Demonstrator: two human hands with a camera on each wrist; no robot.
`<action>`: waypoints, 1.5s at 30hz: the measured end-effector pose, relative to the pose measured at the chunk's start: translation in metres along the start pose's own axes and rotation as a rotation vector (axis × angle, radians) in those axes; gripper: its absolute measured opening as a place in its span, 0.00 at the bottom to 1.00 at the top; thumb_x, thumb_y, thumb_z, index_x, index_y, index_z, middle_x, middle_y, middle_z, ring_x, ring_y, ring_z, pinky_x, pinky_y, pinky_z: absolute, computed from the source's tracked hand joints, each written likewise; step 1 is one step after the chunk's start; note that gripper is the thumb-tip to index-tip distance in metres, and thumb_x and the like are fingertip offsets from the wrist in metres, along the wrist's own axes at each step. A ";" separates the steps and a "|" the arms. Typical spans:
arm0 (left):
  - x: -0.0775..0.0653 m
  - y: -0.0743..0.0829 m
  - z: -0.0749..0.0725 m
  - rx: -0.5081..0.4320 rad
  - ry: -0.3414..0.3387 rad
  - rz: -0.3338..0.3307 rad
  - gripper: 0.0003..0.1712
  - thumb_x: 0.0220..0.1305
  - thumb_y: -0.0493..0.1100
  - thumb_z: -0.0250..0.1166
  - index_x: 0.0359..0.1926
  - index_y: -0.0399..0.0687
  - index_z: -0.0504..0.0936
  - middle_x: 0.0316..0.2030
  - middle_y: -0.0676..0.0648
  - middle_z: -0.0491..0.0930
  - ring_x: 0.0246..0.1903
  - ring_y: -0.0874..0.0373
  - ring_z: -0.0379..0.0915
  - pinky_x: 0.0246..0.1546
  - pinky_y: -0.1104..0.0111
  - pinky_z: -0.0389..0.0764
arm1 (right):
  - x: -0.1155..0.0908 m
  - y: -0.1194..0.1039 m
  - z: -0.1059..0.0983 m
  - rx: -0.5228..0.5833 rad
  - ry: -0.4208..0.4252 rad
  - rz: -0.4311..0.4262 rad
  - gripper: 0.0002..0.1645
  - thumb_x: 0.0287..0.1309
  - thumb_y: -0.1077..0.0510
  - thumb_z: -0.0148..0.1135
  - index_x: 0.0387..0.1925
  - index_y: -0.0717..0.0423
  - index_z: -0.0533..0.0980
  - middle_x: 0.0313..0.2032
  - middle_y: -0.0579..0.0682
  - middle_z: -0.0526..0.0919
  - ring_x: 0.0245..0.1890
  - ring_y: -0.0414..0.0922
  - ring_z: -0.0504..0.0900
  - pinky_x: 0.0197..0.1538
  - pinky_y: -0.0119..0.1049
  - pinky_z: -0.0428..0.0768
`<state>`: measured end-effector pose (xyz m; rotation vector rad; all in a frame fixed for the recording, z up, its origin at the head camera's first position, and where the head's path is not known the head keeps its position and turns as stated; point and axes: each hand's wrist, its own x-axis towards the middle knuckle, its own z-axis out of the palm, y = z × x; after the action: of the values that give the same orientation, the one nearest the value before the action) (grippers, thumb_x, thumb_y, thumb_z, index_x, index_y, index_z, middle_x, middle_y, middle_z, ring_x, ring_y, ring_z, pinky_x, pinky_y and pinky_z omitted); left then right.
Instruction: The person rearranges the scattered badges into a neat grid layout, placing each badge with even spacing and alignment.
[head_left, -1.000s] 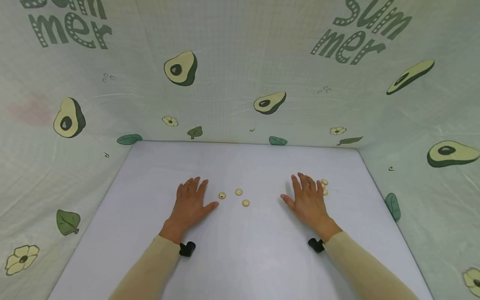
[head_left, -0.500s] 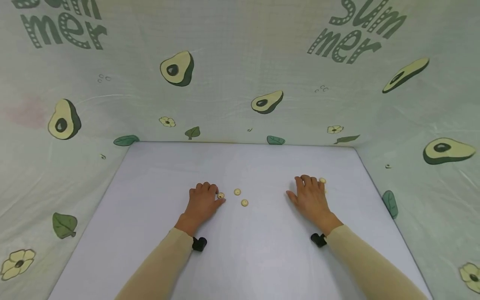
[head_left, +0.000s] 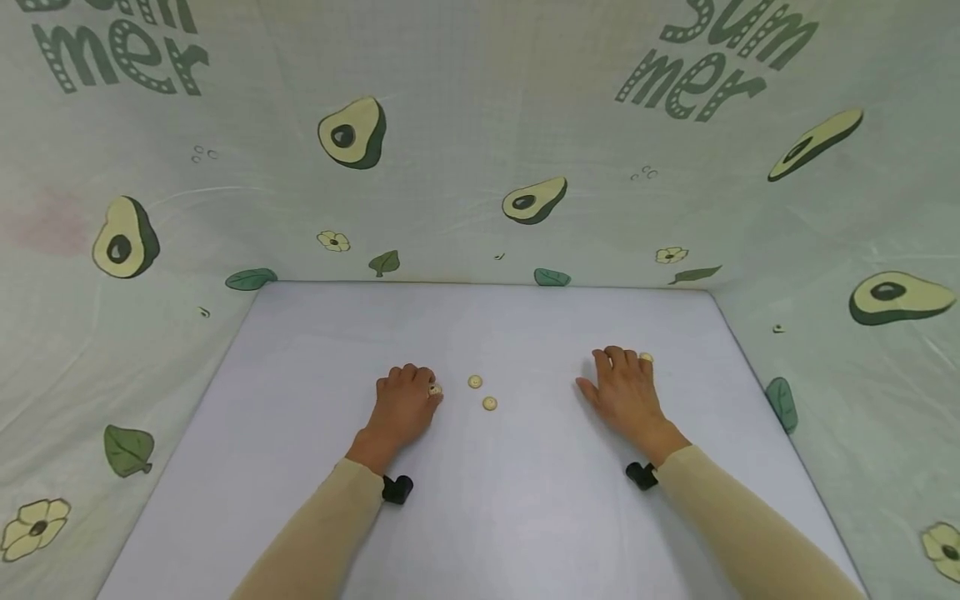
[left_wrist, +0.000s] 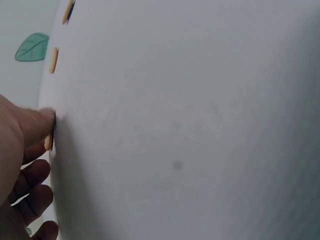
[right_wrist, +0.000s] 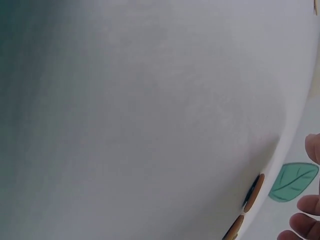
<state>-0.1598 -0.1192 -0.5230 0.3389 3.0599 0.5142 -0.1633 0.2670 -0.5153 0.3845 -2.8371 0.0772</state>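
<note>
My left hand (head_left: 402, 410) pinches a small round wooden button (head_left: 435, 389) between thumb and index finger. In the left wrist view this button (left_wrist: 48, 142) shows edge-on at the thumb tip, its lower end by the index finger. Just to the right lie two loose buttons, one farther back (head_left: 475, 382) and one nearer (head_left: 490, 403). Over on the right, my right hand (head_left: 626, 402) holds nothing, its fingers loosely bent. A button (head_left: 646, 357) peeks out past its fingers. From the right wrist, two buttons show edge-on, one (right_wrist: 254, 193) above another (right_wrist: 233, 229).
A white tabletop (head_left: 480, 508) lies under both hands. Light cloth with printed avocados, leaves and flowers (head_left: 442, 167) rises at the back and both sides. Each wrist carries a small black camera, the left one (head_left: 397, 489) and the right one (head_left: 641, 476).
My left hand has moved right and its fingers have curled, going from spread beside a button to pinching it. The right hand has shifted slightly right, fingers bending, covering more of the buttons there.
</note>
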 end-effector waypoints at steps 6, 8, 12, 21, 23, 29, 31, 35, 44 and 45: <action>-0.002 -0.002 0.001 0.031 0.038 0.029 0.08 0.76 0.44 0.66 0.49 0.46 0.83 0.47 0.43 0.80 0.50 0.43 0.73 0.54 0.43 0.72 | -0.001 0.007 -0.004 0.003 -0.016 0.017 0.35 0.68 0.44 0.69 0.61 0.69 0.74 0.57 0.67 0.78 0.56 0.67 0.76 0.58 0.67 0.71; -0.003 -0.003 0.001 0.040 0.047 0.041 0.07 0.76 0.43 0.66 0.49 0.47 0.84 0.47 0.43 0.81 0.50 0.43 0.73 0.53 0.43 0.73 | -0.002 0.012 -0.005 0.000 -0.023 0.017 0.34 0.68 0.45 0.69 0.60 0.69 0.74 0.57 0.67 0.78 0.57 0.67 0.75 0.58 0.67 0.71; -0.006 -0.004 0.001 0.042 0.061 0.046 0.08 0.75 0.43 0.67 0.51 0.48 0.84 0.48 0.43 0.81 0.50 0.43 0.73 0.53 0.43 0.73 | -0.006 0.028 -0.007 -0.010 -0.021 0.000 0.30 0.68 0.48 0.69 0.57 0.69 0.75 0.55 0.67 0.79 0.55 0.67 0.75 0.57 0.67 0.70; -0.007 -0.002 -0.001 0.028 0.048 0.017 0.10 0.73 0.45 0.70 0.50 0.49 0.83 0.49 0.43 0.81 0.52 0.42 0.73 0.52 0.43 0.73 | -0.013 0.052 -0.015 0.048 -0.031 -0.041 0.16 0.62 0.55 0.67 0.46 0.63 0.80 0.44 0.61 0.81 0.48 0.62 0.75 0.55 0.65 0.69; -0.008 -0.002 -0.001 0.025 0.047 0.018 0.10 0.73 0.45 0.70 0.50 0.49 0.83 0.49 0.43 0.81 0.52 0.43 0.73 0.51 0.44 0.73 | -0.016 0.051 -0.016 0.053 -0.047 -0.087 0.15 0.61 0.54 0.68 0.43 0.61 0.80 0.42 0.58 0.81 0.48 0.60 0.76 0.56 0.64 0.69; -0.009 -0.003 0.000 0.023 0.046 0.016 0.10 0.73 0.45 0.70 0.50 0.49 0.83 0.48 0.43 0.81 0.51 0.44 0.73 0.50 0.45 0.74 | -0.020 0.044 -0.014 0.046 -0.118 -0.175 0.16 0.64 0.49 0.69 0.42 0.57 0.81 0.43 0.54 0.80 0.47 0.56 0.73 0.55 0.61 0.69; -0.008 -0.004 0.000 0.018 0.042 0.013 0.10 0.73 0.45 0.69 0.51 0.49 0.83 0.48 0.43 0.80 0.51 0.44 0.73 0.50 0.45 0.74 | -0.020 0.043 -0.013 0.039 -0.133 -0.187 0.16 0.64 0.48 0.70 0.42 0.57 0.82 0.42 0.53 0.81 0.46 0.55 0.73 0.54 0.60 0.69; -0.007 -0.004 0.001 0.009 0.034 0.008 0.10 0.74 0.45 0.69 0.51 0.49 0.82 0.48 0.44 0.80 0.51 0.43 0.73 0.51 0.45 0.74 | -0.018 0.042 -0.009 0.045 -0.138 -0.224 0.13 0.65 0.50 0.73 0.42 0.55 0.82 0.42 0.52 0.82 0.45 0.53 0.75 0.53 0.58 0.69; -0.007 -0.004 0.002 0.014 0.042 0.007 0.10 0.73 0.44 0.69 0.51 0.48 0.82 0.47 0.44 0.81 0.50 0.44 0.73 0.50 0.45 0.74 | -0.013 0.039 -0.008 0.052 -0.103 -0.227 0.14 0.63 0.51 0.73 0.43 0.56 0.83 0.44 0.54 0.82 0.47 0.56 0.76 0.53 0.60 0.70; -0.008 -0.004 0.002 0.014 0.043 0.007 0.10 0.73 0.44 0.69 0.51 0.48 0.82 0.47 0.44 0.80 0.50 0.44 0.73 0.50 0.45 0.73 | -0.013 0.039 -0.008 0.042 -0.100 -0.219 0.15 0.64 0.50 0.73 0.42 0.56 0.83 0.43 0.54 0.82 0.46 0.56 0.76 0.53 0.61 0.70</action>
<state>-0.1532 -0.1240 -0.5267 0.3439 3.1057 0.5078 -0.1595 0.3087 -0.5117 0.7243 -2.8734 0.0753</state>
